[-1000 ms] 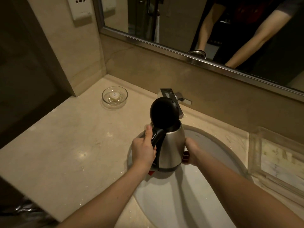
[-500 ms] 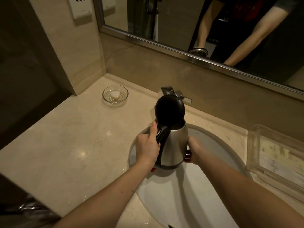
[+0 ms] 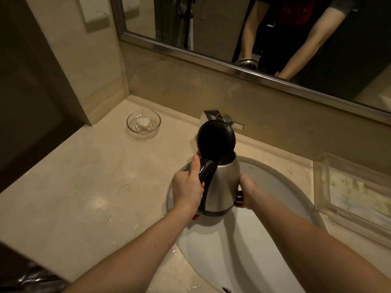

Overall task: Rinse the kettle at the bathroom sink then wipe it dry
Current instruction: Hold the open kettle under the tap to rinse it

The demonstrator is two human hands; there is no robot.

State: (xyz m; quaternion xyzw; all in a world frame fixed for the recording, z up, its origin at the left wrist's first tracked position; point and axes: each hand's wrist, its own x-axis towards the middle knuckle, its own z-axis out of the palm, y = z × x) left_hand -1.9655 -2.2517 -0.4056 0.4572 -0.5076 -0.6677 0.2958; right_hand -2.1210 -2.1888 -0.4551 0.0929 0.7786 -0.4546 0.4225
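A steel kettle (image 3: 224, 182) with a black handle is held upright above the white sink basin (image 3: 275, 187). Its black lid (image 3: 215, 140) stands open, tipped up towards me and hiding the mouth. My left hand (image 3: 187, 187) grips the handle, thumb on top. My right hand (image 3: 246, 192) is wrapped around the kettle's lower right side near its base. The chrome faucet (image 3: 213, 115) sits just behind the lid, mostly hidden by it. I cannot tell whether water is running.
A glass dish with a small soap (image 3: 143, 123) stands at the back left of the beige counter (image 3: 84, 187). A clear plastic tray (image 3: 355, 191) with papers lies to the right of the basin. A mirror (image 3: 232, 28) hangs above; water drops speckle the counter.
The kettle, held in both hands, has shifted slightly back towards the faucet. The grips and the open lid are unchanged.
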